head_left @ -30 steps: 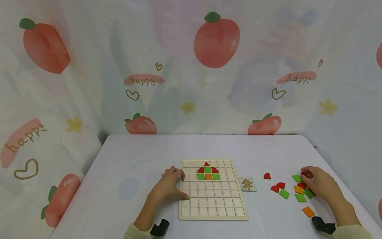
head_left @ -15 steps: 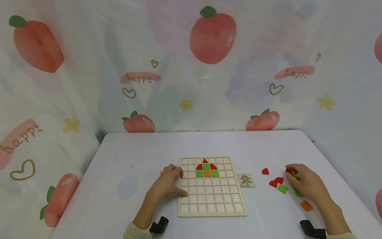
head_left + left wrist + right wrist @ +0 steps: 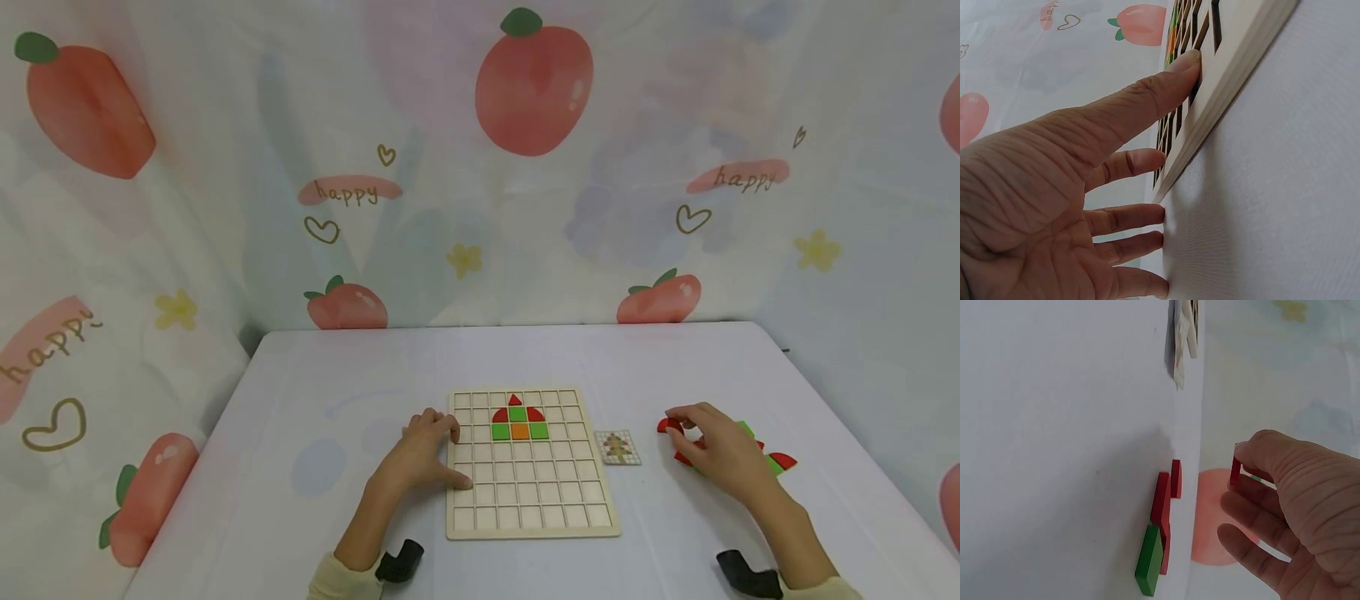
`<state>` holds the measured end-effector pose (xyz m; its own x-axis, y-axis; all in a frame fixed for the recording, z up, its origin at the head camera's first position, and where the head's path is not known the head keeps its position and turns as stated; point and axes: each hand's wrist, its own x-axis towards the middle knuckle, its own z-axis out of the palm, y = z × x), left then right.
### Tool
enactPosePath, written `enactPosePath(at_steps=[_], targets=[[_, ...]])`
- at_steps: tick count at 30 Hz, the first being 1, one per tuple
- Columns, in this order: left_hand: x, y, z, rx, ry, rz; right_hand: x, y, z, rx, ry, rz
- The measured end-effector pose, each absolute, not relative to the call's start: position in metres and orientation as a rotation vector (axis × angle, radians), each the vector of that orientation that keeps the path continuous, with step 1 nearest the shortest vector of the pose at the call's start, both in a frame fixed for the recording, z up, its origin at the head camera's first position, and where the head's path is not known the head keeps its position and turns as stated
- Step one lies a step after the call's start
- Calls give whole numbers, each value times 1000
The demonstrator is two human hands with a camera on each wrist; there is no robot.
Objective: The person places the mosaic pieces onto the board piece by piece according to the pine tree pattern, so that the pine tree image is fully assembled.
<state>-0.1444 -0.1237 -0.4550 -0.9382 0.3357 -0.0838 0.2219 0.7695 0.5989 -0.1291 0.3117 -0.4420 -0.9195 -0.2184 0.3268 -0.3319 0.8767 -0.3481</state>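
My left hand (image 3: pixel 420 452) rests at the left edge of a pale wooden grid board (image 3: pixel 534 534). In the left wrist view its straight thumb (image 3: pixel 1147 100) presses the board's rim, with the other fingers extended beside it. Flat red, green and orange tiles form a small pattern in the upper cells, including an orange square (image 3: pixel 520 431) and a red triangle (image 3: pixel 514 400). Right of the board, my right hand (image 3: pixel 723 454) pinches a thin red tile (image 3: pixel 1235 467) between thumb and forefinger, above the table. Its exact shape is edge-on and unclear.
A small picture card (image 3: pixel 617 447) lies by the board's right edge. Loose tiles lie under and around the right hand, among them a red one (image 3: pixel 783 461) and a green one (image 3: pixel 1149 562); several are partly hidden. A printed curtain (image 3: pixel 420 167) hangs behind the table.
My right hand has moved left from the right-hand group of tiles, carrying a red tile, and now hovers over the nearer loose tiles. The left hand stays on the board; the head view tilts slightly.
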Motion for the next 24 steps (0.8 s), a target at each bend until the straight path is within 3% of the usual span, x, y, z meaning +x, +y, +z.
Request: enactPosePath(at_steps=[24], targets=[[-144,-123,-453,434,2778,908,-145,235,-448,571,-2827,688]])
